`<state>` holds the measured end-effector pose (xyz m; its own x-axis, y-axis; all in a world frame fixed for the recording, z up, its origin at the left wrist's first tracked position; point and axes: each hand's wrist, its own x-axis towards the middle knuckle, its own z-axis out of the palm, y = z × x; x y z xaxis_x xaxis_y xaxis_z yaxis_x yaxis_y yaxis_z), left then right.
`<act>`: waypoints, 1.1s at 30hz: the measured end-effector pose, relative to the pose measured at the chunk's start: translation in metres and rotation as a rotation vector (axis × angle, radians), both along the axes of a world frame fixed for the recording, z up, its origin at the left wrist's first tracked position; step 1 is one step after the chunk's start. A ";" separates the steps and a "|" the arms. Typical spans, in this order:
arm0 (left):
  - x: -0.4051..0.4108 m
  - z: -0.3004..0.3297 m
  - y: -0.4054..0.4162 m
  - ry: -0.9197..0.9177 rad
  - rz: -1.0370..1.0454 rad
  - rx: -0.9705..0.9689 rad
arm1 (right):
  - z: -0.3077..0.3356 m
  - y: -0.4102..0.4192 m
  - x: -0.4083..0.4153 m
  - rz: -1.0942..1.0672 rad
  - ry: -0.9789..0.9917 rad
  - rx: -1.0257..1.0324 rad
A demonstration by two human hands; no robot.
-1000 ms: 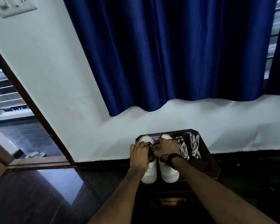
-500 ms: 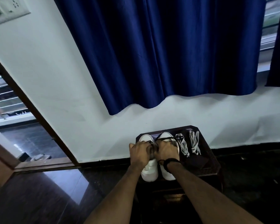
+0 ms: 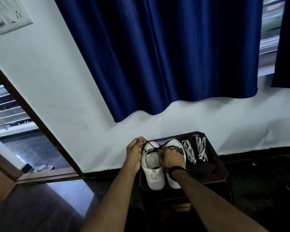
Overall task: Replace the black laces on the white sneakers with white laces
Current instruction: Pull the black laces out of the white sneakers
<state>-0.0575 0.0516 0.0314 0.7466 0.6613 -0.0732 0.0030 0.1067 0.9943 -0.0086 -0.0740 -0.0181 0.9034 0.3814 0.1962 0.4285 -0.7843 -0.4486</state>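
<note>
Low in the frame, two white sneakers point(image 3: 153, 171) sit on the dark bench point(image 3: 214, 171) – left hand point(image 3: 134, 154) pinches a black lace point(image 3: 149, 145) end, right hand point(image 3: 172, 159) grips the other; white laces point(image 3: 195, 150) lie right of the sneakers

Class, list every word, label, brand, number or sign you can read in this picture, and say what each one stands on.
White lettering on the dark strip outside the doorway: cut off by the door frame and too blurred to read for certain.
Switch plate on the wall: socket holes and switches only, no text.
White sneakers: no brand or label can be made out.
Nothing else carries writing.
</note>
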 end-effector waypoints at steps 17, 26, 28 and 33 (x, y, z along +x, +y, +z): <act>0.013 -0.037 -0.005 0.588 -0.278 1.764 | 0.002 0.001 0.001 0.000 0.034 -0.024; 0.007 -0.013 0.012 0.112 0.692 0.467 | 0.000 0.003 0.001 -0.052 0.008 -0.027; 0.005 -0.014 0.017 0.417 0.702 0.495 | -0.001 0.004 0.001 -0.058 0.018 -0.033; 0.005 -0.039 0.009 0.379 0.109 1.332 | -0.003 0.006 0.002 -0.055 0.027 -0.053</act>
<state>-0.0524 0.0602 -0.0076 0.7640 0.4446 0.4675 0.3451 -0.8939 0.2861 -0.0065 -0.0679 -0.0213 0.9277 0.3406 0.1525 0.3729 -0.8290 -0.4168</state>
